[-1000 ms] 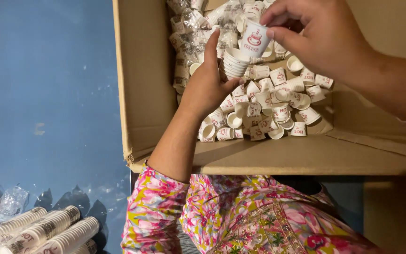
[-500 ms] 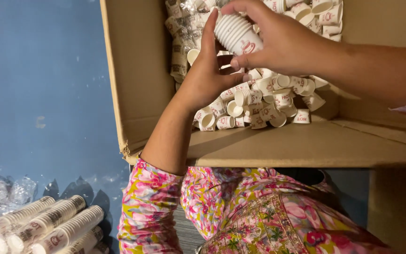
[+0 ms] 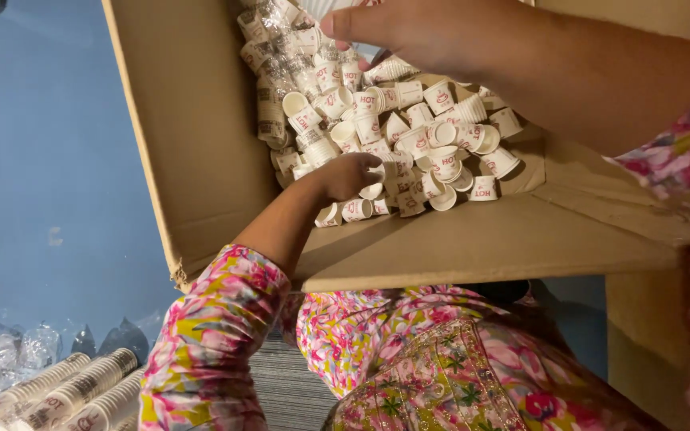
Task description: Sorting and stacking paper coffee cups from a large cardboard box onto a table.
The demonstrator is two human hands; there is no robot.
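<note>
In the box (image 3: 201,144): loose white cups (image 3: 433,152).
Left hand (image 3: 349,175): my fingers curled into the pile, near the front wall.
Right hand (image 3: 409,32): raised above; grip unclear.

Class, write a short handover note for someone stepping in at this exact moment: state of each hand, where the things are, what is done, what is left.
Left hand: down inside the cardboard box, fingers curled on the loose paper cups; whether it grips one cannot be told.
Right hand: raised over the box at the top edge of the view; what it holds is cut off.
Done: stacked cup sleeves lie on the floor at lower left, beside clear plastic wrap.
Left: a large heap of loose cups remains unstacked in the box.
</note>
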